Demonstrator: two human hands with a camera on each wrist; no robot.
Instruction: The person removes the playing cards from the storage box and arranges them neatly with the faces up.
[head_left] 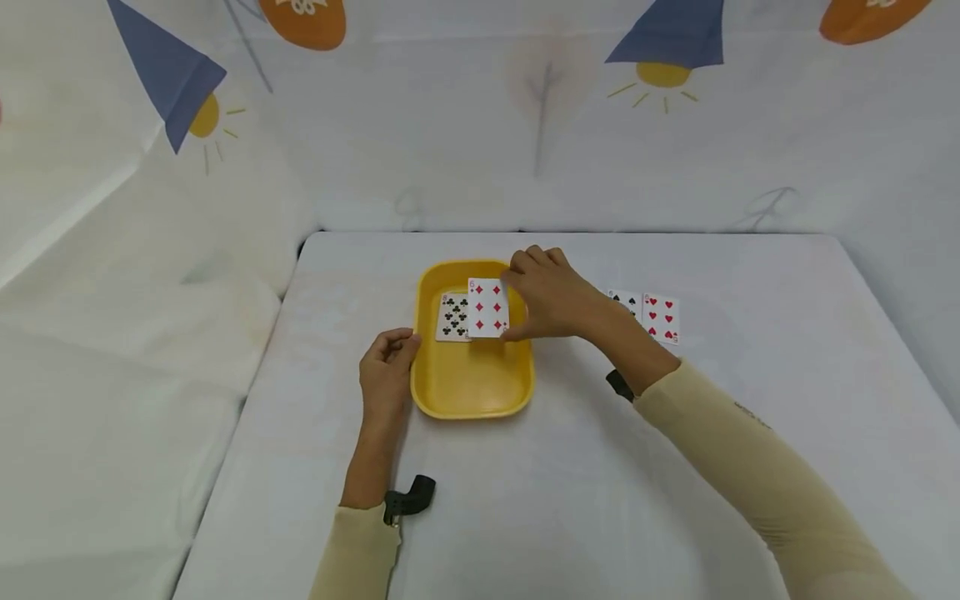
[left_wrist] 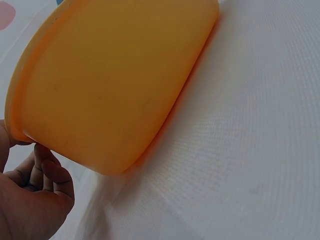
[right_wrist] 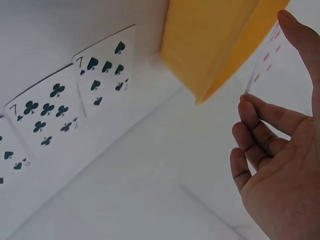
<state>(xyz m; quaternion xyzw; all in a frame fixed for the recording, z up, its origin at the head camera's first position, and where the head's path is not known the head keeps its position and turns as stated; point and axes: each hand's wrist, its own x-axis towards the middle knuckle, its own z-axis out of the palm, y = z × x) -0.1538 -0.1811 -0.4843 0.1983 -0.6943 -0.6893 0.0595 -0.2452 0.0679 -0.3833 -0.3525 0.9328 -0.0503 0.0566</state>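
Observation:
A yellow tray (head_left: pixel 472 387) lies on the white-covered table. My left hand (head_left: pixel 386 375) grips its left rim; in the left wrist view, the fingers of that hand (left_wrist: pixel 37 200) meet the tray's edge (left_wrist: pixel 110 85). Over the tray's upper part, my right hand (head_left: pixel 551 296) pinches a six of diamonds playing card (head_left: pixel 488 308) by its right side, between thumb and fingers. Beneath it and to the left, a clubs card (head_left: pixel 452 318) lies face up inside the tray, partly covered. The right wrist view shows the pinched card (right_wrist: pixel 265 57) nearly edge-on.
Right of the tray, a six of hearts (head_left: pixel 661 318) lies beside a spades card (head_left: pixel 627 302) that my right forearm partly hides. The right wrist view shows a seven of spades (right_wrist: pixel 106 70) and a seven of clubs (right_wrist: pixel 46 110) in a row. A patterned cloth hangs behind the table.

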